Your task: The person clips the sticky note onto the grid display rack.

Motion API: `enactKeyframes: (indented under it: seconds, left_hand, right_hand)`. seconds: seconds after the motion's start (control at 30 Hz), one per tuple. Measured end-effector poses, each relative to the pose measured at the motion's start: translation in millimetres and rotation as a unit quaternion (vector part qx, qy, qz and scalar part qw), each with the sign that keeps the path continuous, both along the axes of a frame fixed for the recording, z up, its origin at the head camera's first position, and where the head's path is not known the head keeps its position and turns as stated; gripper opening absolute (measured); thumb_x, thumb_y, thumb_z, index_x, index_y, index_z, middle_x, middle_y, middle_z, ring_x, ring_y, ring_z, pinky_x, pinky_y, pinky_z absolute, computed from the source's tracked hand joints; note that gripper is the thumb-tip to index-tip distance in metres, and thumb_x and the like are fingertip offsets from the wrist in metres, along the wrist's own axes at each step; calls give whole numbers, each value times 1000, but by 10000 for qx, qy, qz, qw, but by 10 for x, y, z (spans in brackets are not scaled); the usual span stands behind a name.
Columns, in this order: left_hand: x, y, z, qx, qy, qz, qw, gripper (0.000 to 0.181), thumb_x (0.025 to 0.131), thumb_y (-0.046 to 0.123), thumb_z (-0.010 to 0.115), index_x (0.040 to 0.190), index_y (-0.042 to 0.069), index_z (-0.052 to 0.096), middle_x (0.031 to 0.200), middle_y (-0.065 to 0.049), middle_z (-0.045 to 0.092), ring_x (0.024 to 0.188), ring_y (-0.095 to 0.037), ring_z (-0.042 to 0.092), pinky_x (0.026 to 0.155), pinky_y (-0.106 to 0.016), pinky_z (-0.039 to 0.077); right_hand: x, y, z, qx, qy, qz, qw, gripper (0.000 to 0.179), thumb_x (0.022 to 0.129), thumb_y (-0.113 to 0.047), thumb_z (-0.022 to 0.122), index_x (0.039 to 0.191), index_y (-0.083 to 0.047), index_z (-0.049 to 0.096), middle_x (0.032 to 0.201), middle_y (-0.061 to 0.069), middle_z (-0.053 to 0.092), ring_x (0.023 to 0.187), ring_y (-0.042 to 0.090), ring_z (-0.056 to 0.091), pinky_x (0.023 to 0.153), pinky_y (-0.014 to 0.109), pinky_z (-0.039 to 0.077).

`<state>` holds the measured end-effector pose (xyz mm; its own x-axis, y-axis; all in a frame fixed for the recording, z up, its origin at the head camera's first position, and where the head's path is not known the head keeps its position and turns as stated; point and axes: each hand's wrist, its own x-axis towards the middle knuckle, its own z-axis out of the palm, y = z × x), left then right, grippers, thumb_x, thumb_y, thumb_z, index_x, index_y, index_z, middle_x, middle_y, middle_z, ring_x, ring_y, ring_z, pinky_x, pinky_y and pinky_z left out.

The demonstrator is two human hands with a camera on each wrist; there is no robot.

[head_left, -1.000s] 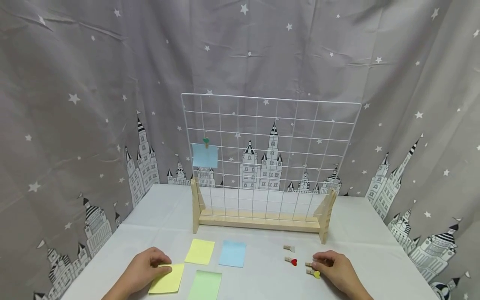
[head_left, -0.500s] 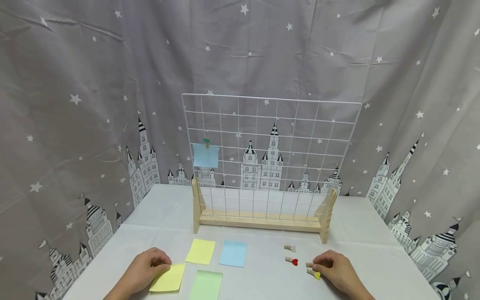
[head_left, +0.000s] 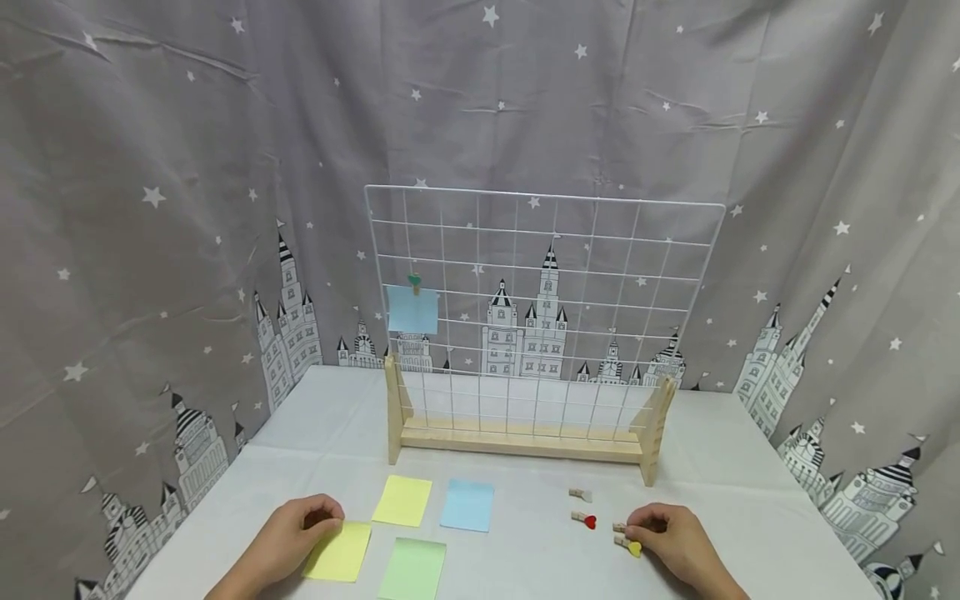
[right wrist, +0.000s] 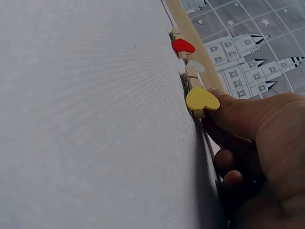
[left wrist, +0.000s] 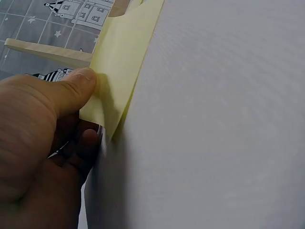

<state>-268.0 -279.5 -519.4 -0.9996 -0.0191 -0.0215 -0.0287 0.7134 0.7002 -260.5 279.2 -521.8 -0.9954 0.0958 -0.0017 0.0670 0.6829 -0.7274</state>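
Note:
My left hand (head_left: 288, 537) pinches the near-left yellow sticky note (head_left: 341, 554) by its left edge. In the left wrist view the thumb lies on top of that note (left wrist: 121, 57) and the fingers curl below. On the right, my right hand (head_left: 671, 537) has thumb and fingertips on a small wooden clothespin (head_left: 618, 527), its far end hidden by the fingers. Just in front lies a clothespin with a yellow heart (head_left: 634, 548), which also covers the fingertips in the right wrist view. Clothespins with a red heart (head_left: 589, 522) and a whitish heart (head_left: 585, 496) lie left of this hand.
A white wire grid (head_left: 536, 304) stands in a wooden base (head_left: 517, 443). A green-heart clothespin (head_left: 416, 282) holds a blue note (head_left: 412, 311) on it. Another yellow note (head_left: 402, 501), a blue note (head_left: 467, 505) and a green note (head_left: 412, 568) lie on the white table (head_left: 525, 575).
The near edge of the yellow note in my left hand has risen slightly. My right hand stays at the clothespin. The whole head view has shifted a little.

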Motion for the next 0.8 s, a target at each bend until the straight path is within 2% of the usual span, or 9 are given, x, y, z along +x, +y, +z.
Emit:
enactKeyframes:
  seconds: [0.23,0.47,0.67,0.8]
  left_hand:
    - [-25,45,45,23,42,9,10000,5,94,15,74,92,13,69,92,5,68,83,-12,58,71,-24,49]
    - [-29,30,54,71,4,112,9999,9,93,6,73,98,14,71,95,3,70,85,-13,59,72,-24,50]
    - [-30,-14,65,192,-2,132,9997,15,93,3,71,105,13,72,97,2,71,85,-13,62,72,-26,51]
    - [-34,-21,66,297,-60,171,9994,20,92,-1,70,108,11,72,102,0,72,88,-14,64,77,-31,55]
  right_hand:
    - [-31,10,-22,-148,-32,-103,9998,8,84,-21,85,87,-17,78,83,-7,73,77,12,59,70,25,47]
    - [-44,31,-19,-200,35,-132,9997,6,87,-19,83,88,-17,77,84,-6,73,78,12,60,71,26,48]
    - [-63,39,-7,-881,108,-380,9953,8,88,-13,81,94,-8,77,85,-1,75,72,13,63,62,24,52]
    - [-70,31,-33,-1308,-9,-448,9904,11,88,-7,80,98,-3,76,88,3,76,74,15,69,63,25,57]
